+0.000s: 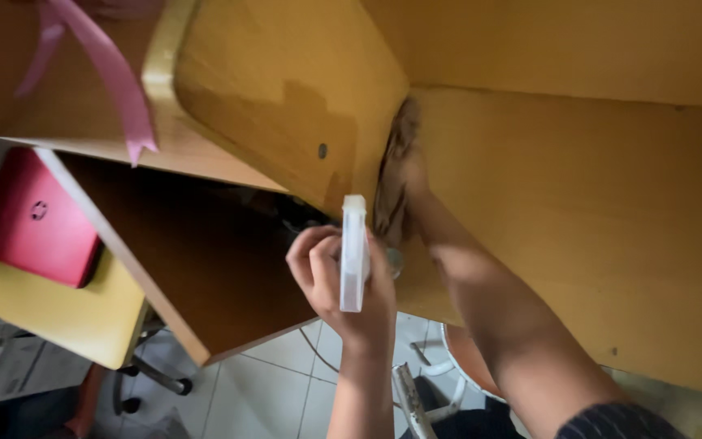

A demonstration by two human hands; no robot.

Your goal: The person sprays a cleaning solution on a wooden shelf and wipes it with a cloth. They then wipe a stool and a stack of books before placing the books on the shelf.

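My left hand (336,280) grips a flat, clear plastic case (353,252) and holds it upright on its edge, just below a curved wooden seat shell (286,89). My right hand (400,183) reaches up into the gap between that shell and a wide wooden panel (595,211). Its fingers are partly hidden in the gap, and I cannot tell whether they hold anything. A small round metal piece (394,260) shows just behind the case.
A pink ribbon (111,73) hangs over the wood at the top left. A red flat case (34,219) lies on a yellow surface (58,313) at left. A brown board (197,260) slants down the middle. White floor tiles (286,390) and metal chair legs (408,398) show below.
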